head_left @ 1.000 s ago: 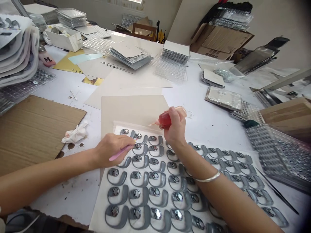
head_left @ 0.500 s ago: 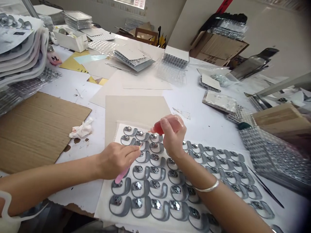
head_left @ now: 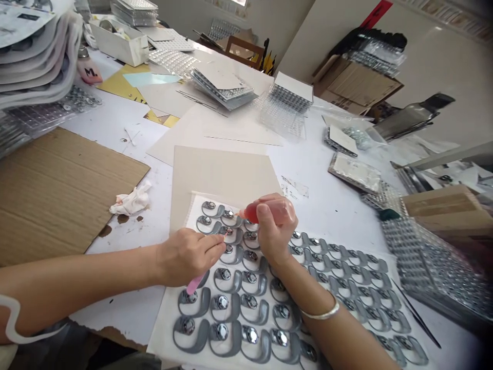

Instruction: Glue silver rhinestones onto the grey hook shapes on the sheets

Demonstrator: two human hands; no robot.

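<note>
Fingers closed, my left hand point(head_left: 190, 254) grips a pink-handled stick tool point(head_left: 193, 284), whose thin tip reaches a round shiny part in the second column. My right hand point(head_left: 273, 234) is wrapped around a soft bottle of red liquid point(head_left: 283, 210). The bottle lies nearly level, its narrow nozzle pointing left by a piece in the top row; I cannot tell if it touches. Rows of grey curved metal pieces point(head_left: 201, 331), each with a round shiny faceted part, lie on a white sheet point(head_left: 164, 329). My hands and right forearm hide some pieces.
Brown cardboard point(head_left: 65, 190) and a crumpled tissue point(head_left: 133, 199) lie left. Black tweezers point(head_left: 418, 316) rest at right. Stacked padded trays point(head_left: 38, 72) rise at far left, near a small bottle marked M point(head_left: 89, 67). Packs of shiny stones point(head_left: 450, 257) line the right side.
The view has shifted slightly. The red bottle has tipped closer to level, with its nozzle near a top-row piece. My left hand stays in about the same place with the pink tool.
</note>
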